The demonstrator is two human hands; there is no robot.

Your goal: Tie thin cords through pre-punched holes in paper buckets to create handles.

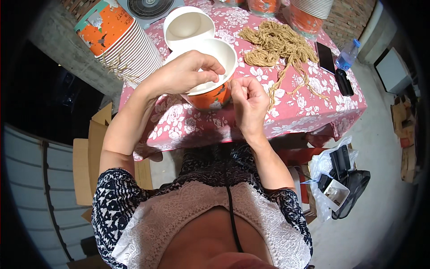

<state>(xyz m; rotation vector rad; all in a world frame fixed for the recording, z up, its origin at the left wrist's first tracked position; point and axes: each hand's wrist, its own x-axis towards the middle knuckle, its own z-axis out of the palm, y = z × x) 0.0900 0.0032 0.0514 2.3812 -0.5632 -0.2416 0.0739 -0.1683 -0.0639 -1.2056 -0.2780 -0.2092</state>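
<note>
A paper bucket [209, 97] with a white inside and an orange printed wall stands near the table's front edge. My left hand [188, 74] reaches over its rim, thumb and fingers curled together inside the mouth. At the bucket's right side my right hand [249, 101] is closed in a pinch against the outer wall, just below the rim. Whatever either hand pinches is too small or hidden to name. Right behind this bucket lies another white-lined bucket [189, 28], its mouth facing me. To the right is a loose heap of tan cords [280, 42], with strands trailing forward.
A tall leaning stack of nested orange buckets [121, 40] is at the left, cords hanging on it. More stacked buckets [309, 18] stand at the back right. A phone [325, 57], a black case [344, 82] and a water bottle [348, 55] sit along the right edge. An open cardboard box [85, 166] is at lower left.
</note>
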